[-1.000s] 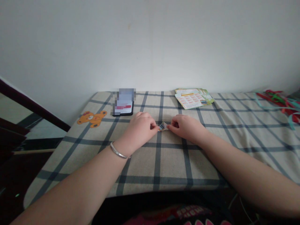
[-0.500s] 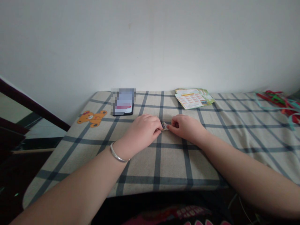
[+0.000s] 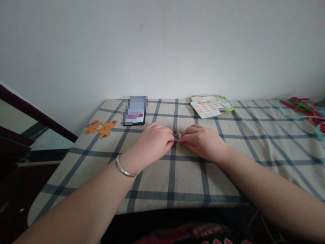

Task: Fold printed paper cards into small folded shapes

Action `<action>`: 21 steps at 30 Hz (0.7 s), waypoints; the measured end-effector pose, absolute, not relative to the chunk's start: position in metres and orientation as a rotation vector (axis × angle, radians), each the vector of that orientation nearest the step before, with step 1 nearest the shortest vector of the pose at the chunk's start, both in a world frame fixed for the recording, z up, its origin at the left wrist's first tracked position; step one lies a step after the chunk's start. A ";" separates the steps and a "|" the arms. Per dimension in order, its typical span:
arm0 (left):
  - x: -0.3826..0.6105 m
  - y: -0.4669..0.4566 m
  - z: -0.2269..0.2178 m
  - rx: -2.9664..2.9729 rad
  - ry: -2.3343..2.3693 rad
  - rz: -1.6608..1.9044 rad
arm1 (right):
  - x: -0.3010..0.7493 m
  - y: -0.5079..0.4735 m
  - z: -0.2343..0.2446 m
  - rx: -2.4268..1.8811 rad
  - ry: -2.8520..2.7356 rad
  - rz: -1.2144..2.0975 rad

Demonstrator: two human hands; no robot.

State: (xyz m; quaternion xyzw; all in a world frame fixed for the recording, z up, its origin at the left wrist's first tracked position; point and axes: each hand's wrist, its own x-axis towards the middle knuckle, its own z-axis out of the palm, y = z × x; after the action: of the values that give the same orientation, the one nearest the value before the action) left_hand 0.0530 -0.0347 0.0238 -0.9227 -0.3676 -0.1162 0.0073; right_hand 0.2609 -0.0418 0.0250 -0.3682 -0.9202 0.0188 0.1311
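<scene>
Checked tablecloth (image 3: 157, 183), paper (image 3: 178, 136) between fingers (image 3: 186, 137).

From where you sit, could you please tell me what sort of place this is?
Probably a room in a home, though I can't say which: a checked cloth is spread beside a plain wall, with an orange bear figure and a phone on it.

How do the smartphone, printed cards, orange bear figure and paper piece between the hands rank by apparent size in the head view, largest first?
1. Printed cards and smartphone: too alike to rank
2. Orange bear figure
3. Paper piece, perhaps partly covered
</scene>
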 end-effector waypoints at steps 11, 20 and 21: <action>0.053 -0.037 0.030 -2.890 -1.127 -0.292 | 0.262 -0.040 0.020 -1.044 -2.755 -0.143; 0.053 -0.040 0.030 -2.881 -1.091 -0.282 | 0.258 -0.038 0.017 -1.119 -2.683 -0.081; 0.053 -0.041 0.030 -2.875 -1.082 -0.274 | 0.259 -0.038 0.017 -1.117 -2.682 -0.077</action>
State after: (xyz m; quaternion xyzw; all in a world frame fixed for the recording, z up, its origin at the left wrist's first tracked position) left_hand 0.0535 -0.0409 0.0302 -0.9319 -0.3506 -0.0887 0.0289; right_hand 0.2585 -0.0376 0.0168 -0.3817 -0.9164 -0.0264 0.1176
